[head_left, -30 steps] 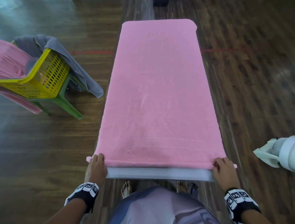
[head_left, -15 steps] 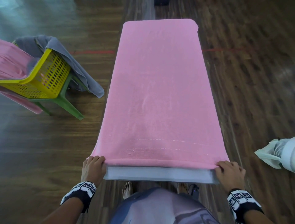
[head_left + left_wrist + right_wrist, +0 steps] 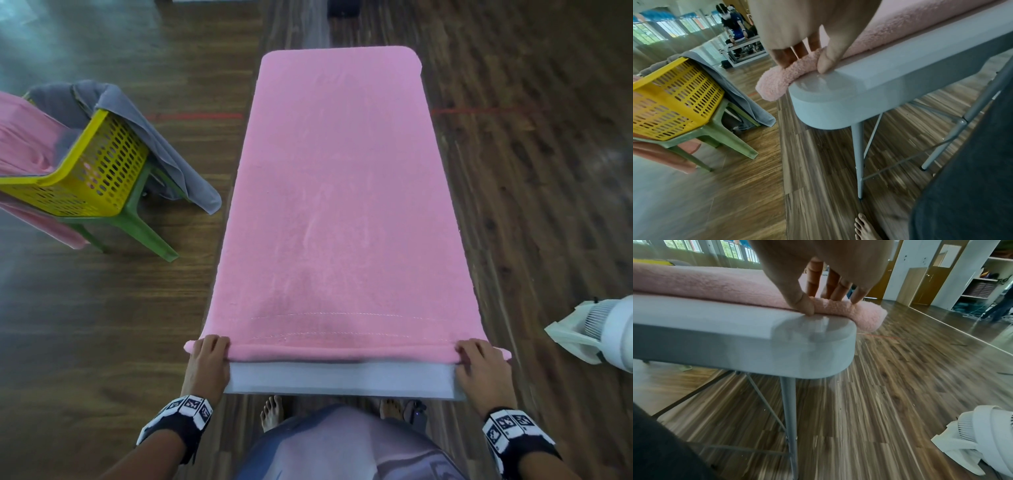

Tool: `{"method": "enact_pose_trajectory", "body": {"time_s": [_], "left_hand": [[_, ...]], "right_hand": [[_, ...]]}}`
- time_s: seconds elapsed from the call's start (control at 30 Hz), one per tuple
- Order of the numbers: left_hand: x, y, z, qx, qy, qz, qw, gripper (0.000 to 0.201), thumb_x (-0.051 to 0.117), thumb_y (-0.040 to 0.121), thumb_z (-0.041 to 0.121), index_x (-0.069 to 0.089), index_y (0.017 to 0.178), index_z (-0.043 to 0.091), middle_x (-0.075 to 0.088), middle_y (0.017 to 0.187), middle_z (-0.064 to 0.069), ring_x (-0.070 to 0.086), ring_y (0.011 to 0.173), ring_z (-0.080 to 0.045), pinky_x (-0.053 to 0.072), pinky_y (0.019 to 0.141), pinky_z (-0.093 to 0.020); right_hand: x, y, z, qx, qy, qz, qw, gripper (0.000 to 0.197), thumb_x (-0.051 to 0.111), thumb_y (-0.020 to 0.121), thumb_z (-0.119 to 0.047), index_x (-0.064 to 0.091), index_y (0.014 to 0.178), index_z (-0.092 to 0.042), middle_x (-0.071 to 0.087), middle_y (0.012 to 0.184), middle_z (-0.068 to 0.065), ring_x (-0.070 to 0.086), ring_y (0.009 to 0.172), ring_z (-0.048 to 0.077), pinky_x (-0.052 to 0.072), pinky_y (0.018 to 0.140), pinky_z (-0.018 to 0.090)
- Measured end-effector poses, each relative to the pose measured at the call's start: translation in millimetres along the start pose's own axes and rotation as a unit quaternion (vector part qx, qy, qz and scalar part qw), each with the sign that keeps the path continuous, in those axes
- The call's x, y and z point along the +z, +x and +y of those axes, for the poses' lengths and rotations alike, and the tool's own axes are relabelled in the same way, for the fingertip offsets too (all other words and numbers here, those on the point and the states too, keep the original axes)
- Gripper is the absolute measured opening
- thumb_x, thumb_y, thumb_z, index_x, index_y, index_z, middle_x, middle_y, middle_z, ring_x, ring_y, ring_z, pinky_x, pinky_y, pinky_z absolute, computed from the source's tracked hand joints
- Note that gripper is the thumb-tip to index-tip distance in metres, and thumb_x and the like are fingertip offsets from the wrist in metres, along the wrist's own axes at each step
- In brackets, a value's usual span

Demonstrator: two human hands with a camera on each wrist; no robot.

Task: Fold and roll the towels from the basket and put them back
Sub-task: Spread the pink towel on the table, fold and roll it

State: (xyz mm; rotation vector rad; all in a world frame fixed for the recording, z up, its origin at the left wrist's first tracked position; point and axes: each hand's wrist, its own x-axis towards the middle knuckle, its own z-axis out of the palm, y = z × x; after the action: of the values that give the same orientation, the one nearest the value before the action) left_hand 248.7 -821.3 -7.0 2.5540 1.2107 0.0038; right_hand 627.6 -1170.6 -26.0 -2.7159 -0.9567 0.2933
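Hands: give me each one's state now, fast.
Left hand: pinches the pink towel at its near-left rolled corner.
Right hand: pinches its near-right corner.

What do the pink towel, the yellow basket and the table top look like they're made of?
Pink towel: soft looped terry or fleece cloth, matte; nubbly pile shows in the wrist views. Yellow basket: moulded plastic, slightly glossy, walls pierced with rows of slots. Table top: probably smooth grey plastic or vinyl; it shows a faint sheen and rounded corners.

Basket (image 3: 85,171) cut by left edge
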Motion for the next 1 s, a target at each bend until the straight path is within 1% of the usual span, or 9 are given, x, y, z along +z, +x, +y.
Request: {"method": "enact_pose_trajectory", "body": {"time_s": [0.1,0.17,0.3,0.4,0.53,0.63,0.7,0.83,1.0], "left_hand": [[-4.2,5.7,-5.6,-0.008,-0.016,0.006,1.000,0.026,0.069,0.065,-0.009,0.066,0.087,0.006,0.064,0.085,-0.007,0.057,0.078,-0.032,0.051,0.067,-0.043],[-9.6,9.8,-6.5,0.007,0.029,0.005,1.000,0.011,0.058,0.072,0.008,0.066,0.079,0.012,0.063,0.075,-0.002,0.059,0.070,-0.030,0.049,0.068,-0.043],[-13.9,22.6,-1.5,-0.020,0.127,-0.056,0.990,0.010,0.051,0.081,0.020,0.057,0.076,0.025,0.059,0.069,0.008,0.060,0.075,-0.022,0.034,0.088,-0.048],[-17.8,30.5,2.5,-0.049,0.134,-0.041,0.989,0.010,0.058,0.079,0.019,0.055,0.087,0.023,0.059,0.080,0.005,0.058,0.080,-0.022,0.035,0.088,-0.048],[-18.7,33.3,4.9,-0.059,0.064,-0.025,0.996,0.016,0.065,0.076,0.006,0.051,0.079,0.014,0.050,0.072,-0.001,0.049,0.065,-0.025,0.041,0.066,-0.041],[-10.4,26.5,5.4,-0.002,0.039,-0.034,0.999,0.037,0.073,0.055,-0.004,0.047,0.075,0.012,0.047,0.070,-0.004,0.040,0.060,-0.023,0.038,0.055,-0.035],[-5.1,22.2,2.9,0.018,0.072,-0.033,0.997,0.048,0.076,0.043,-0.003,0.050,0.080,0.012,0.051,0.077,-0.006,0.045,0.065,-0.025,0.043,0.055,-0.037],[-7.0,22.8,-4.9,0.007,0.046,0.017,0.999,0.040,0.078,0.054,-0.007,0.063,0.087,0.011,0.063,0.090,-0.005,0.056,0.082,-0.030,0.051,0.066,-0.043],[-17.8,31.8,-7.6,0.020,0.069,-0.016,0.997,0.023,0.079,0.060,0.001,0.068,0.077,0.011,0.066,0.072,-0.002,0.063,0.069,-0.030,0.052,0.069,-0.046]], "right_hand": [[-4.4,4.4,-0.5,0.004,0.006,0.026,1.000,0.030,0.070,0.066,0.003,0.072,0.093,-0.010,0.071,0.096,0.008,0.063,0.089,0.034,0.049,0.081,0.047],[-6.1,8.3,-3.4,0.038,-0.022,0.018,0.999,0.025,0.074,0.069,-0.003,0.073,0.089,-0.019,0.071,0.092,0.001,0.061,0.091,0.029,0.038,0.088,0.047],[-8.2,16.1,-10.9,0.062,-0.083,-0.033,0.994,0.011,0.063,0.079,-0.020,0.069,0.078,-0.029,0.068,0.080,-0.008,0.057,0.091,0.019,0.028,0.092,0.044],[-10.2,20.6,-9.2,0.072,-0.061,-0.001,0.996,0.012,0.066,0.077,-0.018,0.066,0.085,-0.028,0.065,0.087,-0.003,0.058,0.088,0.022,0.030,0.088,0.043],[-10.3,21.6,-5.6,0.033,0.002,0.011,0.999,0.007,0.061,0.074,-0.010,0.061,0.078,-0.015,0.057,0.077,0.006,0.058,0.074,0.034,0.041,0.072,0.043],[-2.7,19.6,-0.8,-0.005,0.025,-0.027,0.999,0.021,0.063,0.062,-0.010,0.064,0.083,-0.012,0.059,0.085,0.008,0.058,0.074,0.033,0.050,0.068,0.043],[1.1,19.1,3.5,-0.005,0.013,-0.047,0.999,0.033,0.069,0.058,-0.009,0.066,0.091,-0.011,0.063,0.095,0.009,0.059,0.080,0.034,0.052,0.071,0.043],[-2.2,24.7,4.4,-0.010,0.038,-0.011,0.999,0.040,0.045,0.065,-0.024,0.071,0.092,-0.011,0.069,0.095,0.005,0.063,0.087,0.029,0.051,0.082,0.041],[-14.6,34.8,-1.9,0.025,-0.011,-0.048,0.998,0.019,0.074,0.068,-0.007,0.075,0.086,-0.013,0.073,0.086,0.004,0.064,0.079,0.033,0.051,0.078,0.045]]}}
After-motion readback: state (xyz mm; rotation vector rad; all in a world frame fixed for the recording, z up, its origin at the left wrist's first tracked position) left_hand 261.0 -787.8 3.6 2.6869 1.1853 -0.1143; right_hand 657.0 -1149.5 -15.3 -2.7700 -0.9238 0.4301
